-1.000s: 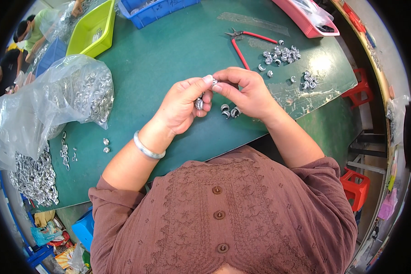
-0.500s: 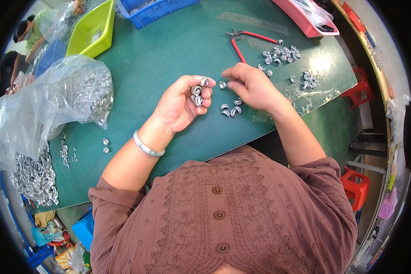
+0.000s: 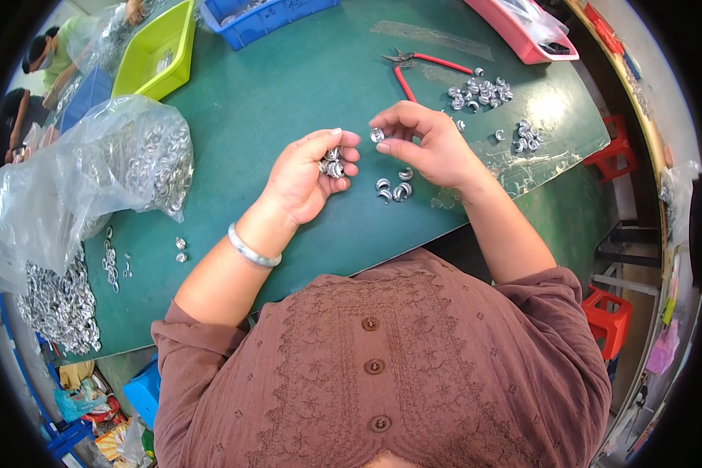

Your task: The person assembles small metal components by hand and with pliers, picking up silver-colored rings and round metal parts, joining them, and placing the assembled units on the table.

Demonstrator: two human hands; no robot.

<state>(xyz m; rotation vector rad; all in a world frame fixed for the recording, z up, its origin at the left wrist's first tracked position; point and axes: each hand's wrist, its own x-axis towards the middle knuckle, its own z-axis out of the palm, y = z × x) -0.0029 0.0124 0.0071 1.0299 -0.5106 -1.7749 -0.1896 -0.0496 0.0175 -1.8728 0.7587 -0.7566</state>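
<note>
My left hand (image 3: 304,175) is palm up, its fingers curled around several small silvery C-shaped metal pieces (image 3: 332,167). Between the thumb and forefinger of my right hand (image 3: 427,144) sits one silvery C-shaped metal piece (image 3: 377,135), just right of the left fingertips. Below the right hand, several more C-shaped pieces (image 3: 401,191) lie in a small cluster on the green table (image 3: 265,86). Beyond that hand lie cutting pliers (image 3: 438,62) with red handles, one handle partly hidden by it.
To the right are loose groups of metal pieces (image 3: 487,95). A clear bag (image 3: 93,164) of metal parts and a heap of chain-like parts (image 3: 58,304) occupy the left. Green (image 3: 181,54), blue (image 3: 269,22) and pink (image 3: 515,35) trays line the far side. Other people work at far left.
My right hand has risen slightly, a metal piece now pinched at its fingertips. In my left hand, the piece formerly at the thumb tip no longer shows there; the thumb lies nearer the fingers.
</note>
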